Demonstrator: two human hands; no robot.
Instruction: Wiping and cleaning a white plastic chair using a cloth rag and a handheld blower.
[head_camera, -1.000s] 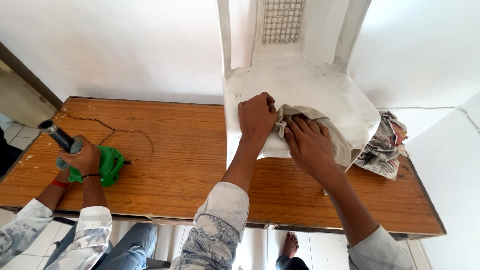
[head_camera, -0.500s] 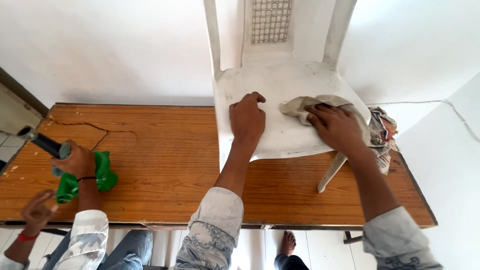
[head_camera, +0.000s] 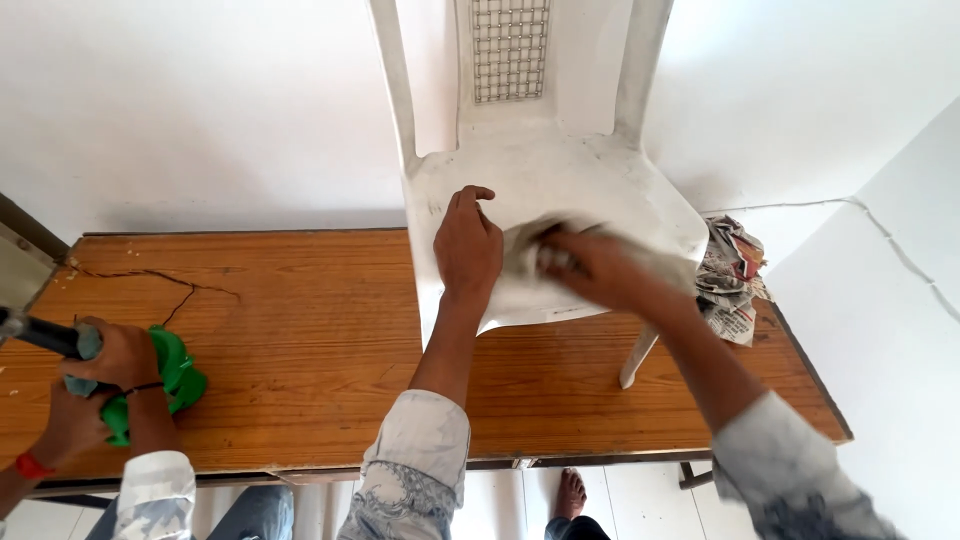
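At the lower left of the frame a co-worker's two hands (head_camera: 100, 370) clasp a green power tool (head_camera: 170, 375) with a dark tube (head_camera: 35, 333) running off the left edge; it sits on the wooden worktop (head_camera: 300, 340), whose surface shows a thin crack (head_camera: 170, 290) toward its upper left corner. Moving toward the middle, your left hand (head_camera: 466, 248) lies palm down on the seat of the white plastic chair (head_camera: 545, 190), which stands on the worktop with its back up against the white wall (head_camera: 200, 100) at the top of the frame. That hand's grip is spread flat, fingers pointing up the frame, pressing the seat near its left edge and holding nothing. Just right of it, your right hand (head_camera: 585, 265) is blurred; it presses a pale beige cloth (head_camera: 525, 245) onto the middle of the seat, with the fingers bunched over the fabric, though how tightly the grip closes you cannot tell through the blur. The cloth lies on the seat between your two hands, touching the right one and just beside the left. Further right, a crumpled newspaper (head_camera: 728, 275) sits on the worktop behind the chair's right side, near the corner of the wall. One chair leg (head_camera: 638, 355) shows below the seat's front edge.
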